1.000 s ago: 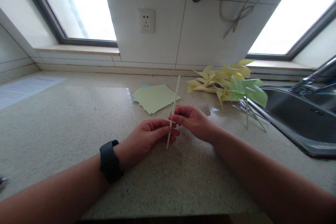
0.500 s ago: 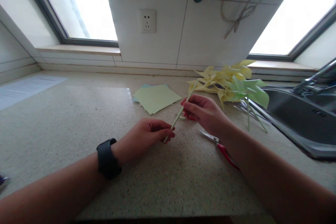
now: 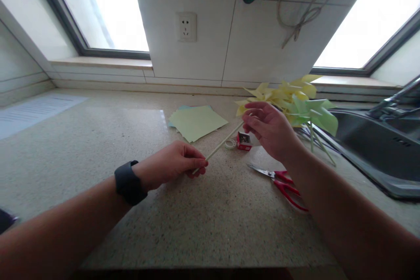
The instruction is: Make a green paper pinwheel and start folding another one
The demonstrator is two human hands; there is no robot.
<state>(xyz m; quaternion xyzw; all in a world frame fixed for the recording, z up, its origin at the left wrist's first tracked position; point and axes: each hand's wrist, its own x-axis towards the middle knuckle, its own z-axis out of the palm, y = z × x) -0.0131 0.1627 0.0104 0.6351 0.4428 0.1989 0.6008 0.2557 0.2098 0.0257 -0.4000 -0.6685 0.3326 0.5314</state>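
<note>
A thin pale green stick slants up to the right between my two hands. My left hand, with a dark watch on the wrist, pinches its lower end between thumb and fingers. At the upper end, my right hand has its thumb and index finger closed round the tip, which they partly hide. Below the right hand stand a small open red box with tiny dark pieces inside and a pale ring-shaped coil. Red-handled scissors lie beside my right forearm, blades slightly apart.
A stack of pale green and blue paper sheets lies behind my hands. Yellow pinwheels and a green pinwheel lie at the back right, beside the sink. A printed sheet is at far left.
My right hand has slid up the stick to its far end, uncovering the red box and the coil. My left hand has moved left with the lower end, and the stick slants lower.
</note>
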